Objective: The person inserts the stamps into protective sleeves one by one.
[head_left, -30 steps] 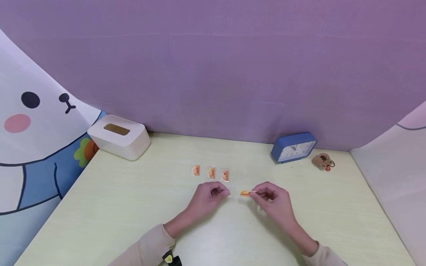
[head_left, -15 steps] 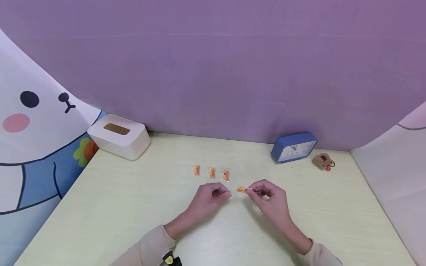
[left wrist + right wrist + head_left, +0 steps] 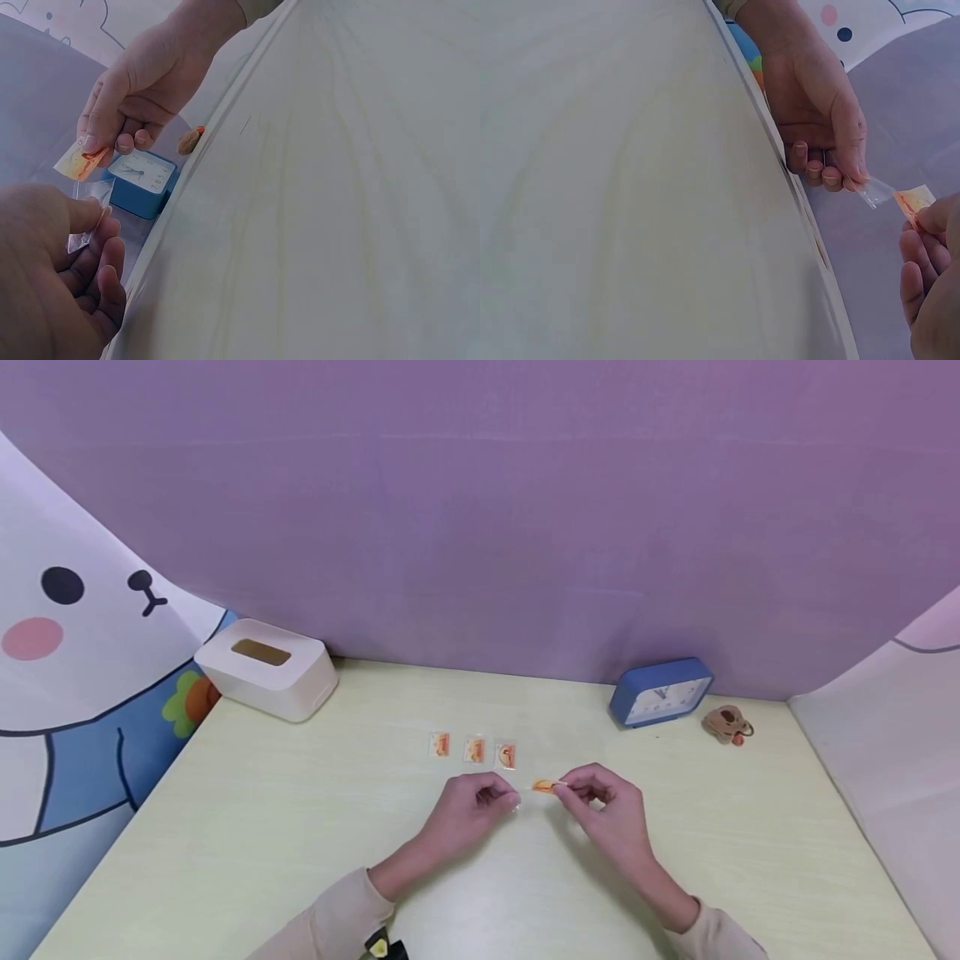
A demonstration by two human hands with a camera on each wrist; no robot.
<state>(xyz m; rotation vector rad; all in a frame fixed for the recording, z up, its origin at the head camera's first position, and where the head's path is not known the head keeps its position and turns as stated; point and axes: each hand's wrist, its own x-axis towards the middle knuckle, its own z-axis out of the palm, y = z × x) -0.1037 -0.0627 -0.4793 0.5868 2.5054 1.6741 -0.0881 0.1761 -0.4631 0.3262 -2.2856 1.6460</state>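
Observation:
My left hand (image 3: 467,814) pinches a small clear plastic sleeve (image 3: 875,193) between thumb and fingertips. Facing it, my right hand (image 3: 615,818) pinches a small orange-and-yellow printed card (image 3: 76,162) by one end. The card's free edge points at the sleeve's end. Both wrist views show them almost meeting; whether the card's corner lies inside the sleeve I cannot tell. Just beyond the left hand, three similar cards lie in a row on the table: a left card (image 3: 439,744), a middle card (image 3: 474,749) and a right card (image 3: 506,756), seemingly in clear sleeves.
A white tissue box (image 3: 270,668) stands at the table's back left. At the back right are a blue clock (image 3: 662,692) and a small brown plush trinket (image 3: 726,724). A purple backdrop (image 3: 480,527) rises behind the pale table (image 3: 262,827).
My right hand has moved slightly left and away from me, bringing the card nearer to the sleeve. The left hand has barely moved, its sleeve tilting slightly.

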